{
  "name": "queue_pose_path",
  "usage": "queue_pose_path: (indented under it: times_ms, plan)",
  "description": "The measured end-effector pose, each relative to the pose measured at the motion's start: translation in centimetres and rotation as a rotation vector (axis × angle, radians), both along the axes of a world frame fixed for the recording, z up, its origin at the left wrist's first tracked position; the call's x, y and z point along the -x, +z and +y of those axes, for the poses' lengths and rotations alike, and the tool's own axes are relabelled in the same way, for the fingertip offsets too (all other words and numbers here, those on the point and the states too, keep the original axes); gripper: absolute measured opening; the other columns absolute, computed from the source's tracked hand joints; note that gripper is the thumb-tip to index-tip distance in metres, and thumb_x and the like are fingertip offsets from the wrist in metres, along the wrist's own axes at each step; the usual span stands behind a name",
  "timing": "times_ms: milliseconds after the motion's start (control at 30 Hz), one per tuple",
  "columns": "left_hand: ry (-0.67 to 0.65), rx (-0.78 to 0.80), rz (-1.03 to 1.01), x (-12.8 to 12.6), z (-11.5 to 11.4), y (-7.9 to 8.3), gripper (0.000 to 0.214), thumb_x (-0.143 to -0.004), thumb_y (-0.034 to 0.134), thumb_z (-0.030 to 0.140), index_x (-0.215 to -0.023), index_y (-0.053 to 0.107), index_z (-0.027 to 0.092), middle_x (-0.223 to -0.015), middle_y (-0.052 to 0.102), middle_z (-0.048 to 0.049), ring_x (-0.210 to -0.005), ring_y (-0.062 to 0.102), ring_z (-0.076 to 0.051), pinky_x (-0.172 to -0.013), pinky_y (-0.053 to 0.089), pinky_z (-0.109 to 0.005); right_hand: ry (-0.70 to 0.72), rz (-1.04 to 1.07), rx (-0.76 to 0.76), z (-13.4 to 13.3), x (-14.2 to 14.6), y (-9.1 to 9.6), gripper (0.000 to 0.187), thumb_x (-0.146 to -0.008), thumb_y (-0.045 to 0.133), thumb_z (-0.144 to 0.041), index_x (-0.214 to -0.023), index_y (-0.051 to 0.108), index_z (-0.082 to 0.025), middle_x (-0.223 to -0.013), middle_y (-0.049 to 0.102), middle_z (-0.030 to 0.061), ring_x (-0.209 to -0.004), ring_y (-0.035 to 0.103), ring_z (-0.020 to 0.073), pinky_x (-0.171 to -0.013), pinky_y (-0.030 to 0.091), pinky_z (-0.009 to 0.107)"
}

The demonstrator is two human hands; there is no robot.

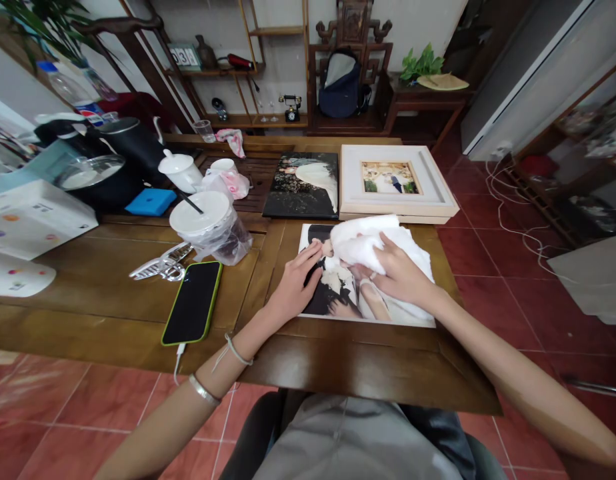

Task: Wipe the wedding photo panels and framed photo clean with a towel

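Note:
On the wooden table in front of me lies a large photo print (338, 287) of people in black and white clothes. My left hand (295, 283) rests flat on its left edge, fingers stretched out. A bunched white cloth (361, 243) covers part of the print's upper right, and my right hand (395, 270) grips it, pressing it on the surface. Just behind the print sit a dark photo panel (303, 183) with a white dress in it and a white framed picture (395, 183).
Left of the print stand a lidded drink cup (203, 217) in a plastic bag, a charging phone (193, 303), a silver hair clip (161, 263) and a blue box (151, 201). Farther back are a white teapot (181, 172) and a black pot (105, 183). The table's front edge (358, 367) is close to my body.

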State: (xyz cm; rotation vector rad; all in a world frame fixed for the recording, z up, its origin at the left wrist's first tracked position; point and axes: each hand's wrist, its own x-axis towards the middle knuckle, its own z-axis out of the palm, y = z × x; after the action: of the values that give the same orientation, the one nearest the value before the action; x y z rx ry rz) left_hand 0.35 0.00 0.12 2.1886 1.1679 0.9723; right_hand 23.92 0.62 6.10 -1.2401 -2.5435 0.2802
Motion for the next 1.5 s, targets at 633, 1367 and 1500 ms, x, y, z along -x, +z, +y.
queue_pose_path:
  times_ms: [633, 1367, 1500]
  plan:
    - [-0.005, 0.012, 0.021, 0.0, -0.1, 0.5, 0.041, -0.096, 0.043, 0.023, -0.136, 0.049, 0.016, -0.146, 0.045, -0.0135, -0.139, 0.037, -0.023, -0.114, 0.031, -0.046, 0.238, -0.057, 0.184, -12.4, 1.4, 1.3, 0.029, -0.055, 0.052, -0.008, -0.081, 0.061, -0.015, -0.150, 0.035, 0.0198, -0.144, 0.013, 0.0353, -0.114, 0.003, 0.065]
    - [-0.005, 0.009, -0.003, 0.0, 0.0, 0.3, 0.041, -0.096, 0.043, 0.024, -0.136, 0.049, 0.018, -0.145, 0.046, -0.0133, -0.138, 0.038, -0.024, -0.113, 0.032, -0.048, 0.052, -0.094, 0.071, 0.5, 1.9, 0.6, 0.028, -0.077, 0.045, -0.007, -0.103, 0.057, -0.010, -0.140, 0.048, 0.0218, -0.143, 0.020, 0.0351, -0.110, 0.016, 0.067]
    - [-0.007, 0.007, -0.013, 0.0, 0.0, 0.3, 0.042, -0.096, 0.043, 0.023, -0.137, 0.048, 0.021, -0.146, 0.045, -0.0115, -0.138, 0.038, -0.024, -0.113, 0.032, -0.050, 0.143, -0.133, 0.132, -2.6, 1.3, 1.4, 0.031, -0.067, 0.046, -0.002, -0.094, 0.058, -0.012, -0.144, 0.043, 0.0215, -0.144, 0.016, 0.0343, -0.110, 0.016, 0.068]
